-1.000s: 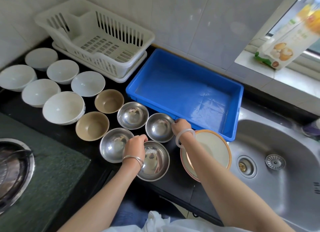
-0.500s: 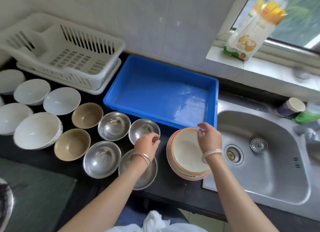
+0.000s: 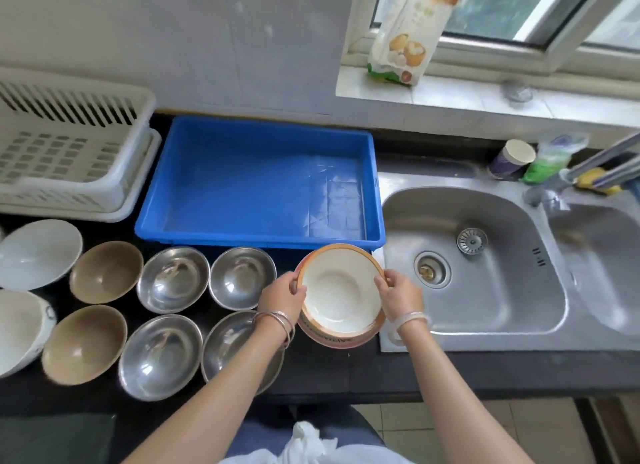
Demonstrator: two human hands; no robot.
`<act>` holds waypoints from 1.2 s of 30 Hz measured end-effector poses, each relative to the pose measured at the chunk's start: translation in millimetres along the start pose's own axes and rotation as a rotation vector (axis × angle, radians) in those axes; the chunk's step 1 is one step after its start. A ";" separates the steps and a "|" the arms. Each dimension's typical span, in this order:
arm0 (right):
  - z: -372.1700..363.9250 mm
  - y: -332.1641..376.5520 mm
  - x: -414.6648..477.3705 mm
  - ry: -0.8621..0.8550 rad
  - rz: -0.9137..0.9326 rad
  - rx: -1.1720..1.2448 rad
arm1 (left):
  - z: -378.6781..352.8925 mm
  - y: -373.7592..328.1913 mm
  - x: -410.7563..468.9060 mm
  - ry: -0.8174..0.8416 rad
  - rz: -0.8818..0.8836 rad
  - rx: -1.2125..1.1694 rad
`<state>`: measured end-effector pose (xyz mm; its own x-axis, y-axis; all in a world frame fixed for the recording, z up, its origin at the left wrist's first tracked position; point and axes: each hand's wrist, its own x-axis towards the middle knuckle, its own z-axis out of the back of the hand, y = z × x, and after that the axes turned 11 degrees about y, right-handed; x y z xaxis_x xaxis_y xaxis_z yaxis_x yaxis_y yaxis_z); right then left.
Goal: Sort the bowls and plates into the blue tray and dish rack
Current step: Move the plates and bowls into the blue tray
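A stack of cream plates (image 3: 341,290) with orange rims sits on the black counter between the steel bowls and the sink. My left hand (image 3: 282,297) grips the top plate's left rim and my right hand (image 3: 398,295) grips its right rim. The blue tray (image 3: 259,183) lies just behind the plates with nothing in it. The white dish rack (image 3: 65,152) stands at the far left. Several steel bowls (image 3: 173,280), two brown bowls (image 3: 105,271) and white bowls (image 3: 36,252) stand in rows left of the plates.
A steel double sink (image 3: 485,266) lies to the right of the plates. A cup (image 3: 512,158), a green bag and a tap stand behind it. A food packet (image 3: 405,30) leans on the window sill. The counter's front edge runs close below the plates.
My left hand left the steel bowls and moved right onto the plate's left rim. My right hand shifted to the plate's right rim. The view swung to the right.
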<state>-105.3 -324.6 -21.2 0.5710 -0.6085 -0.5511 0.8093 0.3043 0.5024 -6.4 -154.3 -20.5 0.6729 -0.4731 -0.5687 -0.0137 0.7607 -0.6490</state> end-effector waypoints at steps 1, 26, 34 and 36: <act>-2.4 -0.4 -2.9 0.005 -0.008 0.012 | 3.0 -0.4 0.8 -0.015 -0.001 -0.008; 54.8 1.2 -49.2 -0.268 -0.013 0.049 | 21.6 -75.2 4.4 -0.044 -0.166 0.161; 83.6 -50.8 -65.3 -0.331 -0.147 0.063 | -34.8 -100.4 0.6 0.149 -0.218 0.181; 86.2 -67.3 -68.8 -0.339 -0.179 0.091 | -52.1 -102.0 0.2 0.201 -0.220 0.205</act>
<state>-211.0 -366.3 40.3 0.3316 -0.8582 -0.3919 0.8678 0.1144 0.4837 -43.5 -255.1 19.3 0.4840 -0.6978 -0.5281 0.2779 0.6948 -0.6634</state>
